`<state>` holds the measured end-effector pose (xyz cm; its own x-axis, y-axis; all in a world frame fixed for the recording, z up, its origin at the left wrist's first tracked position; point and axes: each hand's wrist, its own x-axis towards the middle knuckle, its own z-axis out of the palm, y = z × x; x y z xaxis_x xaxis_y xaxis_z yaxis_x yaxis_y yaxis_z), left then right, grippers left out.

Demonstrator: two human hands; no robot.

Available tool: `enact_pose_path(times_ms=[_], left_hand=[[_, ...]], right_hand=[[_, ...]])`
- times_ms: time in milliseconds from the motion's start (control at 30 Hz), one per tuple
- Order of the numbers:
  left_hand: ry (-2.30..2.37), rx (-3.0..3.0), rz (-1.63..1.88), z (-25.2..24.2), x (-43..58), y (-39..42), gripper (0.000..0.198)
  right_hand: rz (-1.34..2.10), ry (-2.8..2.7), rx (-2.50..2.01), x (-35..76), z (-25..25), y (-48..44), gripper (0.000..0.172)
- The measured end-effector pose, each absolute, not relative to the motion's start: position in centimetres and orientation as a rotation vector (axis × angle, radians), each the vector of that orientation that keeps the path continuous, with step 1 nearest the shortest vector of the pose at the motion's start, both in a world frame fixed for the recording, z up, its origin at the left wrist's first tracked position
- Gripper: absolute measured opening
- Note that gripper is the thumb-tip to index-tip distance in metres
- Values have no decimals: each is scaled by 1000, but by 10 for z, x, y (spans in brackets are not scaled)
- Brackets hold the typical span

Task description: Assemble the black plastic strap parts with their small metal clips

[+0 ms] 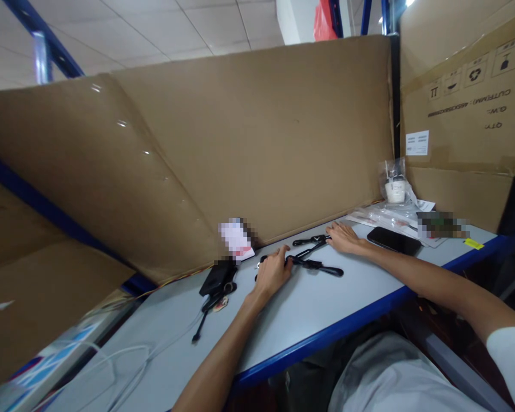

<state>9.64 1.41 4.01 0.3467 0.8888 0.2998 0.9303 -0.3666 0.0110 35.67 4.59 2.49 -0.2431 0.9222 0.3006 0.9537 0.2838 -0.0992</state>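
Black straps lie between the two hands, lowest one next to the left

At the centre of the frame, on a light grey tabletop [352,303] with a blue edge, are several thin black straps with looped ends. The lowest strap [321,267] lies with its long axis almost across the picture; it goes from the fingers of the left hand [273,273] toward the right, and its looped end is slightly lower. The left hand is therefore nearer to this strap, which lies to the right of its fingertips. The left fingers are bent over a dark part, but I cannot tell whether they pinch it or only rest there.

The right hand [344,238] is higher and more to the right. Its fingers are at the right ends of two other straps: a slanted middle strap [312,250], which descends to the left toward the left hand, and a flatter upper strap [312,240]. The right fingers are rather close together; whether they press on a strap end is not clear to me.

Left of the left hand lies a black box-shaped device [216,278] with a short cable. Right of the right hand, beside the forearm, lies a black flat phone [395,240].
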Motion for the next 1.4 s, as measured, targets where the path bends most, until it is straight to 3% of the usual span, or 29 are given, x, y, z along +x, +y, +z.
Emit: enact_pose_path(times_ms=[267, 400, 667, 867, 1033, 1267, 1400], left_hand=[[-978, -2894, -512, 30, 110, 11, 32], [-997, -2937, -463, 28, 108, 13, 31], [-1196, -2928, -376, 49, 107, 2, 14], [-1336, -2801, -300, 48, 110, 0, 7], [-1458, -2703, -357, 37, 121, 6, 14], [-1170, -2924, -671, 26, 121, 11, 58], [-1310, -2747, -802, 28, 113, 16, 51]], right_hand=[[-144, -2299, -1638, 361, 21, 58, 27], [-98, -2312, -1620, 362, 22, 60, 32], [125, -2315, -1781, 370, 36, 66, 24], [257, -2277, -1971, 381, 45, 66, 35], [219, -2207, -2006, 381, 43, 62, 34], [126, -2033, -1951, 373, 47, 56, 26], [110, -1953, -1881, 369, 51, 55, 29]])
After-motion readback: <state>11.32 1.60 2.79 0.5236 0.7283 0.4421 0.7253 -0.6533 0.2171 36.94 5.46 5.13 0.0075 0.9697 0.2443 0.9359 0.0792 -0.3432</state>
